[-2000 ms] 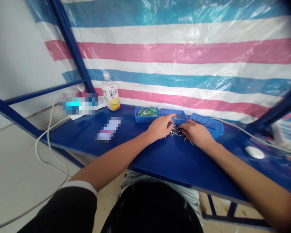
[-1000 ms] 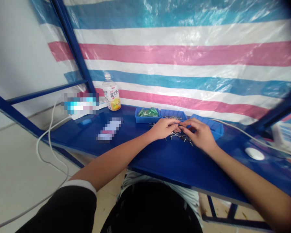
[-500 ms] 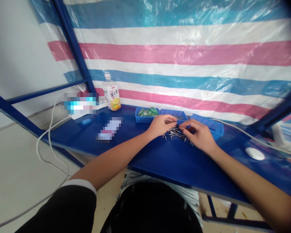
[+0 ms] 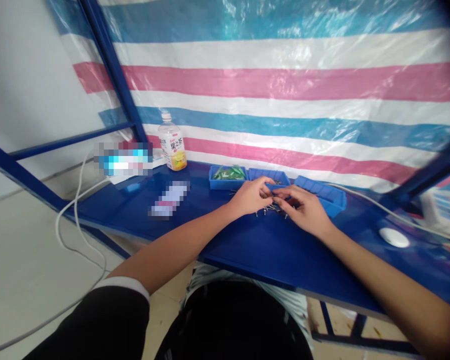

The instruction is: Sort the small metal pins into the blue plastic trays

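Observation:
My left hand and my right hand meet fingertip to fingertip over the blue tabletop. Both have curled fingers, closed in a pinch; whatever small piece they hold is too hidden to make out. Beneath them lies a loose pile of thin silvery metal pins with thicker ends, resembling pop rivets, mostly covered by my hands. Just behind my left hand stands a blue bin with small metal pieces in it. Beyond my right hand a blue bin holds dark pieces that I cannot identify.
A blue bin with green pieces stands at the back. Further left are a drink bottle and a blurred flat item. A white round object and a cable lie on the right.
My fingertips have come closer together, and my left fingers and thumb have shifted slightly toward me. My right hand has moved slightly left, covering more of the metal pile.

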The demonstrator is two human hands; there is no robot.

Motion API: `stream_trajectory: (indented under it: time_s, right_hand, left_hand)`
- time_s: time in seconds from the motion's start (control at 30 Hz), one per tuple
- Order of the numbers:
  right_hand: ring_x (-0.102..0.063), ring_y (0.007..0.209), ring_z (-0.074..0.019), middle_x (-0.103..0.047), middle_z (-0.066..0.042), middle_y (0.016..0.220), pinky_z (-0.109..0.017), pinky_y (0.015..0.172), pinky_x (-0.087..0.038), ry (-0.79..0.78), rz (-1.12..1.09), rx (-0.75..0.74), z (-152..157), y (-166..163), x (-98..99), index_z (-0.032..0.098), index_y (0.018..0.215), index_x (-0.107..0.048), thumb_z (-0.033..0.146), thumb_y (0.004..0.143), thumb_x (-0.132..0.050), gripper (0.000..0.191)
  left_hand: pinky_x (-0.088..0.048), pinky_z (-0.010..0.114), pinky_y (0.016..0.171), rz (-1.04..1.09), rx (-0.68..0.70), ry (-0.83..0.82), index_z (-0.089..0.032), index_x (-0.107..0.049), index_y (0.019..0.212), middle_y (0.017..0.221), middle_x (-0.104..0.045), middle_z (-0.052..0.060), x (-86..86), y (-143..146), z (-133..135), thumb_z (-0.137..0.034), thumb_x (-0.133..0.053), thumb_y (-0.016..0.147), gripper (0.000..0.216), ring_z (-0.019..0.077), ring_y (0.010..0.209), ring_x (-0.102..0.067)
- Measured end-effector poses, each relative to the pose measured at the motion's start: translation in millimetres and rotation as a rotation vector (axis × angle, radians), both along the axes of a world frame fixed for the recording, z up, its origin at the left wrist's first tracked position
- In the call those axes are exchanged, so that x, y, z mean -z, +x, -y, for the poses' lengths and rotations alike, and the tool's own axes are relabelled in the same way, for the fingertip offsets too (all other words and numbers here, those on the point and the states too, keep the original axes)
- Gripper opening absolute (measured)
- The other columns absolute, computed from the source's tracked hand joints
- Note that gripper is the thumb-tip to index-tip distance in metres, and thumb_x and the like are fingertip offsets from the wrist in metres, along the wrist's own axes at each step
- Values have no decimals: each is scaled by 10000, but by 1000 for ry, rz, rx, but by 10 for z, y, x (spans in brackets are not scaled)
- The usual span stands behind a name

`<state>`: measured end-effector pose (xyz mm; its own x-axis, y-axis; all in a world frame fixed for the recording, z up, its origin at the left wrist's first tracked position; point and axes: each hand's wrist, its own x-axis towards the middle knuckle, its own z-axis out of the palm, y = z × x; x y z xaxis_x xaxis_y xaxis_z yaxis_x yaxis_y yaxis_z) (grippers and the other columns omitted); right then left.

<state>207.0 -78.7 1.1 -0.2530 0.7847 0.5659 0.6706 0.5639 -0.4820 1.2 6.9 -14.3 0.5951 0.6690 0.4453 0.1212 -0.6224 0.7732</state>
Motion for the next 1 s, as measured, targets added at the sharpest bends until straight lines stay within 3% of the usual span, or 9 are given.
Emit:
stream_trajectory:
  time_s: [0.13,0.37,0.57,0.73,0.8,0.93,1.0]
  right_hand:
    - [-739,846,-242,-793,-71,987,-384,723,-587,-54,-50,33,-20,11,26,249,1042,-779,411,1013,-667,199]
    - [-754,789,-233,-808,-56,951,-391,751,-622,-152,-220,79,-69,49,128,241,1025,-771,434,959,-723,210]
    - [-753,888,-255,-809,-72,1024,-405,784,-611,-72,-99,125,-71,57,83,246,1017,-781,388,960,-694,176]
    - [-727,753,-214,-780,-43,912,-361,713,-598,-110,-151,112,-80,48,119,242,944,-718,343,910,-722,106]
    - [-707,729,-199,-762,-35,908,-346,691,-583,-110,-152,106,-79,38,128,242,981,-693,309,898,-717,109]
    - [-639,658,-173,-715,-13,857,-323,634,-545,-90,-119,95,-62,23,86,237,1198,-684,240,890,-672,308]
    - [-642,675,-178,-707,-19,851,-324,635,-540,-66,-91,106,-56,28,62,236,1168,-721,231,895,-654,281]
  left_hand:
    - [-605,292,812,-6,10,12,-175,-640,1280,974,-803,59,6,2,-5,-130,-781,856,449,170,869,-785]
    - [-627,369,960,102,9,-102,-186,-691,1271,1070,-828,102,-39,-2,-13,-142,-770,913,369,195,971,-801]
    - [-625,382,977,119,15,-102,-181,-726,1233,1060,-829,96,-63,-6,-15,-172,-783,919,320,186,953,-798]
    - [-617,366,957,107,72,-133,-168,-715,1230,1050,-827,100,-56,16,7,-181,-799,904,337,190,947,-794]
    - [-617,357,939,106,91,-146,-163,-706,1234,1056,-825,103,-60,23,18,-206,-812,898,355,195,948,-792]
    - [-619,344,881,69,36,-125,-161,-698,1274,1054,-821,104,-81,15,35,-284,-826,897,417,202,914,-788]
    - [-619,330,825,22,26,-121,-165,-709,1281,988,-823,90,-82,3,41,-309,-788,931,387,199,861,-788]
